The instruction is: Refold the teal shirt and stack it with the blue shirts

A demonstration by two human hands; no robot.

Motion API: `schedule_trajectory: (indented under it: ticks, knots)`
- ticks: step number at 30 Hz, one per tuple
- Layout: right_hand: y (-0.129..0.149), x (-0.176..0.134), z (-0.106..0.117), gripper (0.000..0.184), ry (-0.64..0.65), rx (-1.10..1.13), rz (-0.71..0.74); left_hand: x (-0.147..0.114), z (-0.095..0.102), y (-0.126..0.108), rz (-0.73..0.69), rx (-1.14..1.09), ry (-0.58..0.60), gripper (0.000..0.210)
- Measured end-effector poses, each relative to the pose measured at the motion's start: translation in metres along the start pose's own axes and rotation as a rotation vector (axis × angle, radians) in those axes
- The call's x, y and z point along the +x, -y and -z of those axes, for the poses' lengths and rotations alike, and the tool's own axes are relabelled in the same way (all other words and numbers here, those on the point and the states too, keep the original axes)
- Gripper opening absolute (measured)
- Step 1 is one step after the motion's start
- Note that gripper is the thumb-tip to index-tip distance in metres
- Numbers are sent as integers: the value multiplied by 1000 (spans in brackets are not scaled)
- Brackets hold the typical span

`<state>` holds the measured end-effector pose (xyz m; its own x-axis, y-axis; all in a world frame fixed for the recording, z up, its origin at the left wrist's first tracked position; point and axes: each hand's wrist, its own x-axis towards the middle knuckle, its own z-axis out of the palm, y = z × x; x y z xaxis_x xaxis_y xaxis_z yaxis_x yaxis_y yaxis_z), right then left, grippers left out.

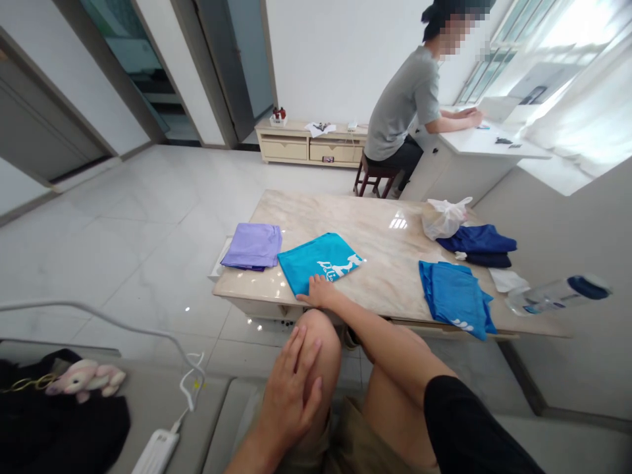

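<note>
Turquoise cloth (309,257) lies on the counter (382,240) partly beneath the spread right hand (320,291) and beyond the left hand (291,384), open on a knee (323,332), neither gripping anything.

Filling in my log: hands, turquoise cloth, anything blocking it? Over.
Right hand on turquoise cloth. Left hand on knee. Cloth folded on table, nothing seen blocking.

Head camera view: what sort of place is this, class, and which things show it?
Probably a home's living room: a grey padded sofa, a low, pale marble-patterned rectangular table, and a low cream drawer cabinet against the white wall.
</note>
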<state>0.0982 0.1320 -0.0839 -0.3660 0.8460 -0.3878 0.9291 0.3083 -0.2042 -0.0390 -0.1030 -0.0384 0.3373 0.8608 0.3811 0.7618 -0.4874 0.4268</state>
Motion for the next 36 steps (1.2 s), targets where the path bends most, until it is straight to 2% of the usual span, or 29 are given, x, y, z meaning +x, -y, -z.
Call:
schedule_trajectory:
  ticks: [3,6,12,19,21,24,26,28,33,36]
  knots:
    - [-6,0,-20,64,-54,-57,93,4,0,-2,-9,36,-16,74]
    - [-18,-2,-27,41,-96,-95,167,10,-2,-6,-28,76,-29,74]
    - [-56,-14,-25,35,-142,-121,287,19,-13,-27,-75,206,-33,76]
    - [-120,-35,-18,23,-217,-121,466,29,-26,-44,-84,266,-41,79]
    - [-140,-44,-18,20,-213,-123,471,32,-30,-49,-103,280,-33,79]
    - [-167,-60,-19,20,-221,-121,354,36,-37,-59,-128,286,-17,79]
    - [-182,-71,-18,23,-238,-95,274,38,-41,-66,-133,277,-7,78]
    - [-193,-80,-19,30,-252,-39,272,40,-44,-73,-120,261,5,78]
    - [-195,-89,-32,80,-231,88,381,45,-45,-78,-82,215,34,78]
    - [-185,-85,-45,96,-219,64,382,45,-46,-78,-78,228,29,76]
